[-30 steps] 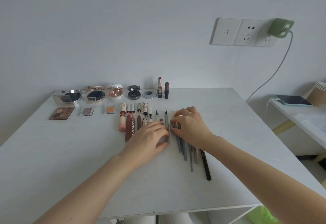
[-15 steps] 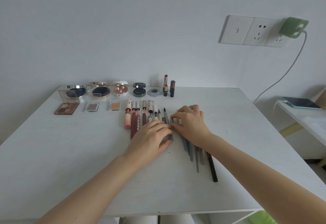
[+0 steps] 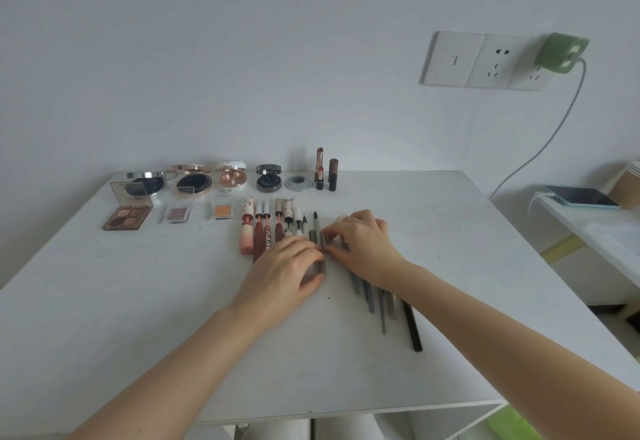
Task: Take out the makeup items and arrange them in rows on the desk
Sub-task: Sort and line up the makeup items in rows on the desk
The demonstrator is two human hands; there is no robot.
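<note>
— Where are the hands right now?

— Both sit at the centre of the frame on the white bench [image 3: 104, 301]. The left hand [image 3: 287, 266] lies palm down over the lower ends of the thin pens, its fingers curled round a grey pencil [image 3: 322, 259] that peeks out at its fingertips. The right hand [image 3: 363, 245] meets it from the right, thumb and forefinger pinching the same stick near its upper part.

— So both grips are closed on it?

— Yes, each grip is clamped on that grey pencil, as far as I can see from here.

— Anything different from a moment ago?

— Little. The hands stay on the same spot in the row, and the items have not shifted; the whole view has only tilted a touch, so the wall outlets [image 3: 485, 60] sit further right.

— And the makeup?

— In rows. At the back, left of centre: round compacts [image 3: 194, 183], a small tin [image 3: 298, 183] and two upright lipsticks [image 3: 319, 169]. In front of those an eyeshadow palette [image 3: 127, 216] at the left, then two small single shadows [image 3: 176, 214]. Right of them the lip glosses [image 3: 258, 232] and liners lie side by side, running under the left hand. Below the right wrist more pencils [image 3: 381, 304] fan out, the black one [image 3: 412, 329] lowest.

— And off the bench?

— A green charger [image 3: 561, 53] in the outlet, upper right; a phone [image 3: 581, 196] on the side shelf.
</note>
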